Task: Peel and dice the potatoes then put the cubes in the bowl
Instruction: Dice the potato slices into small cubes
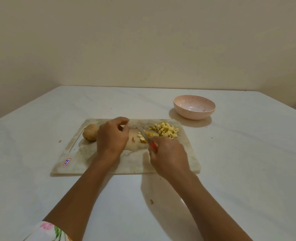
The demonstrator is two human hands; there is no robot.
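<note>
— Two potatoes on the cutting board: what worries you?
— Start left of the fingers. The whole potato lies unpeeled just beside the left hand, near the board's left edge. A nudge from the wrist could, I think, roll it off onto the table.
— And the left hand itself?
— Its fingers are curled in a claw over the peeled potato, holding it down. The knife has its blade just right of those fingertips, at the cut end. Cut potato is likely slippery, so if it shifts, the edge could meet a knuckle.
— The other hand?
— The right hand is wrapped tight round the red handle. A few loose bits lie at the blade, and the main pile of cubes sits just beyond the right fingers, near the board's far right corner. A careless sweep might scatter them.
— The bowl?
— The bowl stands off the board, well beyond and right of the right fingers, with no cubes in it. Carrying cubes across that gap risks drops. One scrap lies on the table beside the right forearm.
— Surface and room?
— The table is white and smooth, perhaps slick under the board. A red-framed sticker marks the board's near left corner. A plain cream wall stands behind, in dim light.
</note>
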